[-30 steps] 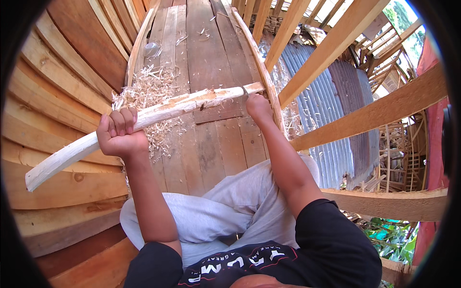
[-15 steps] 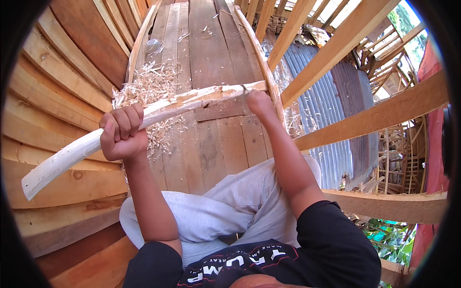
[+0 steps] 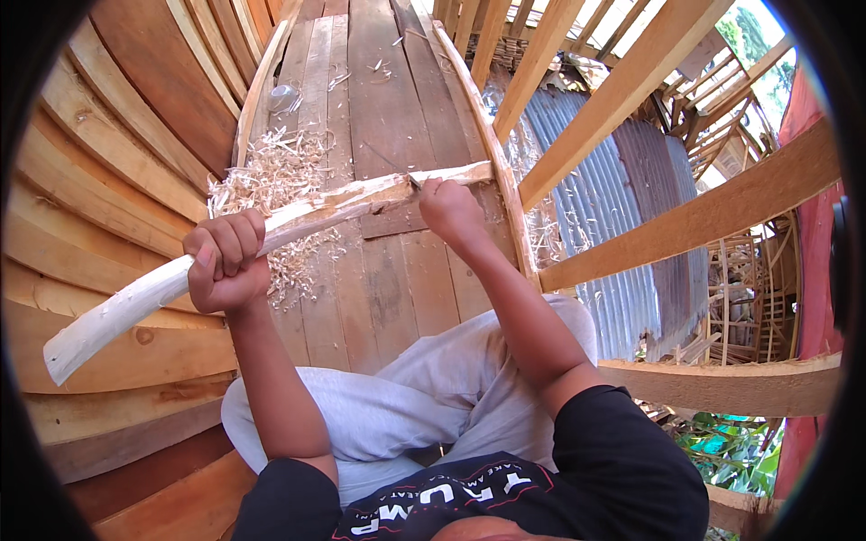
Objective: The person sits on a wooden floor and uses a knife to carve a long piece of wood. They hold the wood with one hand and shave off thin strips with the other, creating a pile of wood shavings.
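A long, slightly curved pale wooden pole [image 3: 122,316] slants across in front of me, from lower left up to the right. Its left part is smooth and whitish, while rougher, browner patches show further right. My left hand [image 3: 225,260] is wrapped round the pole left of its middle. My right hand [image 3: 449,212] is closed on a knife, at the pole's right part. The thin dark blade [image 3: 391,164] of this knife points up and left across the pole; its handle is hidden in my fist.
Curled wood shavings [image 3: 275,176] lie heaped on the plank floor [image 3: 388,279], beyond my left hand. A small clear cup or jar [image 3: 284,99] stands farther off. A plank wall [image 3: 117,261] closes the left side; wooden slats [image 3: 622,99] and corrugated metal sheets [image 3: 622,298] are at right.
My right hand has moved left along the pole and a little toward me, bringing the knife with it. My left hand keeps its grip; the pole's left end has dipped slightly.
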The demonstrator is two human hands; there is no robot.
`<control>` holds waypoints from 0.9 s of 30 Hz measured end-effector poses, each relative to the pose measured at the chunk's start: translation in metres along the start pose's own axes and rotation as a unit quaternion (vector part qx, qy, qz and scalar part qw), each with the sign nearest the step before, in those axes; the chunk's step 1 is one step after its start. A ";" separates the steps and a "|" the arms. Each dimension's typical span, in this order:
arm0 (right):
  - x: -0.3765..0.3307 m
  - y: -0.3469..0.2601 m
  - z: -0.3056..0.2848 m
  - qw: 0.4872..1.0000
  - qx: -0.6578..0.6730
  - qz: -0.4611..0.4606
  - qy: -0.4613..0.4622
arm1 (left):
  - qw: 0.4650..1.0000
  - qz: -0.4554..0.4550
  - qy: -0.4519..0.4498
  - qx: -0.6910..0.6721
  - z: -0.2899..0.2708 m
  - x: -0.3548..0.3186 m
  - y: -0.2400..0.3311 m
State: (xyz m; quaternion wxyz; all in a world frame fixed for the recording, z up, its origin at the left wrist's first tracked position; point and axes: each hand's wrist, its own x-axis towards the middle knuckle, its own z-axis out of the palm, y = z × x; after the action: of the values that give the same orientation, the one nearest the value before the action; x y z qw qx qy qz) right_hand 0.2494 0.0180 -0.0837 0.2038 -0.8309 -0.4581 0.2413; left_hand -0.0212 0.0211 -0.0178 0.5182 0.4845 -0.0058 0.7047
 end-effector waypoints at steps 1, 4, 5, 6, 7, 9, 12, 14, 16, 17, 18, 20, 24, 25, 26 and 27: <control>0.012 0.017 -0.002 1.000 0.015 0.007 -0.009 | 1.000 -0.006 -0.012 -0.004 0.004 -0.002 0.000; 0.029 0.030 -0.004 0.999 -0.007 0.040 -0.006 | 1.000 -0.002 0.000 0.006 0.006 -0.002 -0.001; 0.026 0.030 0.000 0.999 -0.012 0.043 -0.007 | 1.000 -0.007 0.002 0.003 0.004 -0.003 -0.001; 0.009 0.015 -0.001 0.999 -0.019 0.039 -0.013 | 1.000 -0.007 0.007 0.006 0.000 -0.004 0.002; 0.004 0.006 -0.004 0.999 -0.023 0.035 -0.011 | 1.000 -0.005 0.007 0.005 -0.001 -0.002 0.002; 0.022 0.019 0.000 1.000 0.004 0.022 0.012 | 1.000 0.004 -0.014 0.009 0.005 0.002 0.001; 0.041 0.053 0.004 0.999 0.003 0.025 0.030 | 0.999 -0.015 -0.033 -0.008 0.010 0.001 -0.002; 0.049 0.059 0.016 1.000 -0.005 0.011 0.029 | 1.000 -0.018 -0.016 -0.014 0.004 -0.001 -0.002; 0.026 0.024 0.006 1.000 -0.002 0.019 0.011 | 1.000 -0.013 -0.017 0.000 0.003 -0.002 0.003; 0.030 0.024 0.004 1.000 -0.009 0.015 0.014 | 1.000 -0.013 -0.021 -0.001 0.005 -0.001 0.001; 0.031 0.028 0.006 1.000 -0.014 0.016 0.011 | 1.000 -0.011 -0.019 -0.002 0.006 -0.001 0.000; 0.045 0.053 -0.012 0.999 -0.023 0.033 -0.012 | 1.000 -0.012 -0.013 -0.008 0.008 -0.002 0.001; 0.044 0.044 0.017 1.000 -0.015 -0.015 -0.002 | 1.000 -0.015 0.002 0.007 0.005 -0.002 0.002; 0.029 0.026 0.014 1.000 0.013 -0.002 -0.005 | 1.000 -0.017 0.006 0.005 0.005 -0.001 0.004; 0.037 0.032 0.012 1.000 0.015 -0.014 -0.009 | 1.000 -0.024 0.009 -0.007 0.008 -0.002 -0.001; 0.041 0.027 0.010 0.999 0.022 -0.025 -0.017 | 0.998 -0.031 0.050 -0.012 0.005 -0.003 0.000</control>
State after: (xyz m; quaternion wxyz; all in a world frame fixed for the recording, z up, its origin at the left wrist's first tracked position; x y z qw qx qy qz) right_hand 0.2802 0.0405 -0.1161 0.2198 -0.8104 -0.4767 0.2602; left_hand -0.0174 0.0166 -0.0174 0.5457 0.4422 0.0265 0.7113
